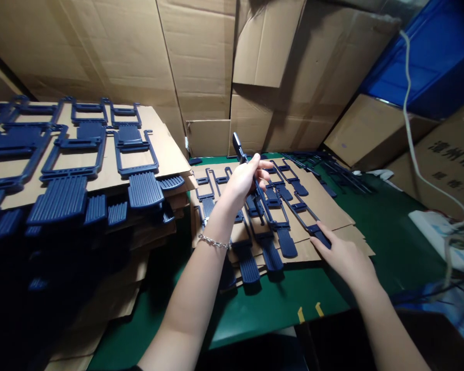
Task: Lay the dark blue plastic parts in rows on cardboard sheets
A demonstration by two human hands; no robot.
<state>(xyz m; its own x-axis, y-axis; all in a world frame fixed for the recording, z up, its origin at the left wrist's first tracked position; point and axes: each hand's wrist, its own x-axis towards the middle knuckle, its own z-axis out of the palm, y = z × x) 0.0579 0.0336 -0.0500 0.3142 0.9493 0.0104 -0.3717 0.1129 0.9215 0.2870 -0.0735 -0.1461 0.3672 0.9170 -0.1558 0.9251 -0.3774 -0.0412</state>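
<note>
My left hand [249, 178], with a chain bracelet at the wrist, is closed around a dark blue plastic frame [237, 144] held up on edge above the cardboard. Fingers hide much of that frame. Lower right, my right hand [342, 255] pinches the ribbed end tab of another blue plastic frame [302, 214], which lies at the right of the rows. Several more such frames, each with a rectangular opening and a ribbed tab [287, 243], lie in rows on the cardboard sheet [332, 211] beneath my hands.
At the left rises a tall stack of cardboard sheets [170, 149] layered with blue frames. More blue parts [342, 172] lie at the back right on the green table [386, 221]. Cardboard boxes [201, 62] wall the back. A white cable [410, 113] hangs at right beside a white power strip [429, 234].
</note>
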